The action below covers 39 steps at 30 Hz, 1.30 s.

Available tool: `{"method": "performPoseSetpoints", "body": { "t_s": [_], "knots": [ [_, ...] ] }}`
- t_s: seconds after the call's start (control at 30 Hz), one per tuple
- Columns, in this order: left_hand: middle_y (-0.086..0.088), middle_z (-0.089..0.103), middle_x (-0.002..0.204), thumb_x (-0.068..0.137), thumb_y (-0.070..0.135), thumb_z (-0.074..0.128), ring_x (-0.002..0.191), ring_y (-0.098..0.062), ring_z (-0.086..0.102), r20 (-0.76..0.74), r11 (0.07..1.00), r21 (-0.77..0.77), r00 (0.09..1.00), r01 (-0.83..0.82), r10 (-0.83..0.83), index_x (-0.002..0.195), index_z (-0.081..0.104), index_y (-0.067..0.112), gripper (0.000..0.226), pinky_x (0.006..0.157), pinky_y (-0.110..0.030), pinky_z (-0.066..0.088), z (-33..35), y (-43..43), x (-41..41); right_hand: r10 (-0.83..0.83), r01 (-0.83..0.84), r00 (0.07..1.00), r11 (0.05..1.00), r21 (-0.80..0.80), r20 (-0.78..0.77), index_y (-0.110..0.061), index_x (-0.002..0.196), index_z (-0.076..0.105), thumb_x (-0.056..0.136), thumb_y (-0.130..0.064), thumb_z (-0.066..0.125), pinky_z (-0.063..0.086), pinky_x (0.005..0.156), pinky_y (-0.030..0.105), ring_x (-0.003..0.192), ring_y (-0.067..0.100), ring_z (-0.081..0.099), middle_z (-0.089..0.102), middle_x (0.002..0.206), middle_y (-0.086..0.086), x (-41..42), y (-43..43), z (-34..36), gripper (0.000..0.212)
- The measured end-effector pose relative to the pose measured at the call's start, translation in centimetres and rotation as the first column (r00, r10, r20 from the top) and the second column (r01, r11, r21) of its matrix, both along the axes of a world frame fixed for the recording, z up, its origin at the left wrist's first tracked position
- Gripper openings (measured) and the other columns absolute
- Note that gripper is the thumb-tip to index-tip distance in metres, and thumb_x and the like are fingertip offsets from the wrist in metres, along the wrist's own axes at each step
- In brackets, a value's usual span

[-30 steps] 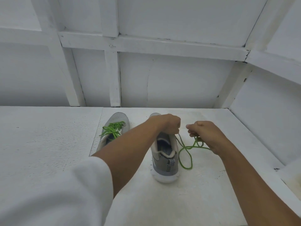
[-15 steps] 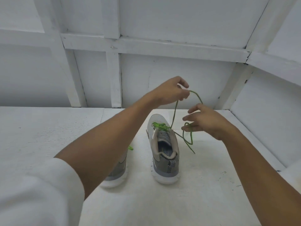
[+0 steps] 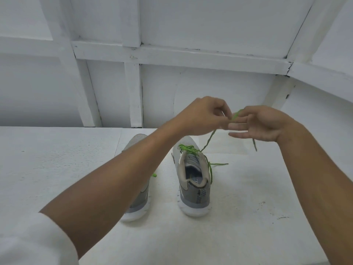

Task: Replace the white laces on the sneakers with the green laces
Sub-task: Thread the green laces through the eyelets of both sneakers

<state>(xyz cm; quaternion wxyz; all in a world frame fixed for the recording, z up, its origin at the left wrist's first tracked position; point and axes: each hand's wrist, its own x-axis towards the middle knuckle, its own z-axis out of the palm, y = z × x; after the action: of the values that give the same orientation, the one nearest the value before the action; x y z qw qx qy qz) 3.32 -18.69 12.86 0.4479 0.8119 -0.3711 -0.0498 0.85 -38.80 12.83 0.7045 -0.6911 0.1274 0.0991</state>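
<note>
Above a grey sneaker (image 3: 193, 180) on a white table (image 3: 248, 232), the left hand (image 3: 205, 115) and right hand (image 3: 264, 127) each pinch its raised green lace (image 3: 208, 139); the right's other fingers lie straight.

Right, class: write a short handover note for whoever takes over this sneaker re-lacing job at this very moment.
Left hand: pinches the green lace, held above the sneakers.
Right hand: pinches the same lace, lower fingers straight; one end dangles below.
Right sneaker: on the table, threaded green, its other lace end lying beside it.
Left sneaker: mostly hidden behind the left forearm; a green tip shows.
Done: no white laces visible.
Left: probably tighten and tie this lace; check the hidden sneaker.
</note>
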Motion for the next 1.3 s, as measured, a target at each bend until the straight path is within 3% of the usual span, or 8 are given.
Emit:
{"method": "performPoseSetpoints", "body": {
  "t_s": [0.13,0.27,0.37,0.47,0.57,0.9,1.03,1.3],
  "knots": [
    [0.012,0.075,0.079,0.084,0.017,0.066,0.072,-0.002,0.066,-0.032,0.992,0.106,0.997,0.074,-0.071,0.094,0.072,0.020,0.012,0.070,-0.018,0.052,-1.9,0.2,-2.0,-0.241,0.238,0.971,0.949,0.206,-0.012,0.003,0.111,0.046,0.089,0.002,0.034,0.060,0.068,0.031,0.086,0.027,0.073,0.068,0.108,0.024,1.8,-1.4,-0.4,0.025],
    [0.012,0.075,0.085,0.086,0.022,0.067,0.083,0.003,0.065,-0.064,0.988,0.142,0.997,0.062,-0.054,0.098,0.071,0.022,0.013,0.078,-0.019,0.051,-4.9,0.4,-3.9,-0.516,0.509,0.853,0.855,0.097,0.071,-0.004,0.086,0.052,0.095,-0.001,0.032,0.023,0.031,0.018,0.034,0.006,0.036,0.054,0.074,0.005,2.9,-1.3,-0.3,0.023],
    [0.017,0.071,0.099,0.090,0.036,0.064,0.092,0.003,0.062,-0.111,0.995,0.094,0.994,-0.012,0.022,0.109,0.068,0.028,0.021,0.083,-0.018,0.048,-7.0,1.2,-4.8,-0.516,0.529,0.836,0.848,-0.026,0.188,-0.007,0.087,0.062,0.097,-0.009,0.043,0.016,0.034,0.019,0.041,0.007,0.026,0.050,0.071,0.000,2.9,-0.5,-0.5,0.021],
    [0.023,0.063,0.093,0.094,0.037,0.057,0.082,0.008,0.057,-0.170,0.941,-0.037,0.930,-0.336,0.325,0.104,0.067,0.030,0.015,0.074,-0.015,0.045,-9.6,2.6,-4.4,-0.414,0.447,0.882,0.886,-0.124,0.224,-0.008,0.093,0.062,0.100,-0.025,0.048,0.019,0.039,0.020,0.048,0.008,0.029,0.053,0.074,-0.001,2.6,0.4,-1.2,0.023],
    [0.008,0.064,0.100,0.094,0.031,0.056,0.086,-0.012,0.061,-0.217,0.809,-0.060,0.798,-0.585,0.562,0.100,0.062,0.024,0.012,0.079,-0.031,0.049,-13.2,3.7,-3.5,-0.335,0.403,0.906,0.871,-0.281,0.260,-0.008,0.090,0.062,0.095,-0.015,0.060,0.030,0.045,0.022,0.054,0.010,0.038,0.051,0.077,0.003,2.6,0.9,-2.5,0.009],
    [0.003,0.058,0.109,0.095,0.042,0.053,0.093,-0.019,0.060,-0.283,0.789,-0.033,0.763,-0.614,0.581,0.110,0.056,0.022,0.025,0.079,-0.033,0.046,-17.0,3.1,-3.6,-0.076,-0.013,0.993,0.704,-0.710,-0.094,0.016,0.124,0.051,0.092,0.008,0.054,0.053,0.095,0.043,0.099,0.032,0.068,0.061,0.113,0.030,2.1,1.5,-5.6,0.033],
    [0.004,0.056,0.109,0.096,0.041,0.050,0.097,-0.016,0.057,-0.275,0.783,-0.022,0.757,-0.622,0.593,0.120,0.054,0.023,0.030,0.078,-0.029,0.041,-16.9,2.9,-3.5,-0.058,-0.076,0.979,0.784,-0.616,-0.195,0.005,0.115,0.057,0.095,0.010,0.031,0.058,0.069,0.029,0.081,0.025,0.068,0.067,0.101,0.021,1.0,1.3,-6.2,0.032],
    [0.003,0.060,0.104,0.095,0.047,0.050,0.094,-0.016,0.058,-0.287,0.738,-0.108,0.732,-0.666,0.618,0.110,0.060,0.022,0.030,0.077,-0.029,0.042,-17.1,2.2,-2.7,0.043,-0.053,0.999,0.823,-0.565,-0.032,-0.023,0.099,0.074,0.093,-0.023,0.061,0.038,0.066,0.027,0.079,0.014,0.051,0.070,0.096,-0.001,-0.3,2.2,-7.7,0.014]
  ]
}}
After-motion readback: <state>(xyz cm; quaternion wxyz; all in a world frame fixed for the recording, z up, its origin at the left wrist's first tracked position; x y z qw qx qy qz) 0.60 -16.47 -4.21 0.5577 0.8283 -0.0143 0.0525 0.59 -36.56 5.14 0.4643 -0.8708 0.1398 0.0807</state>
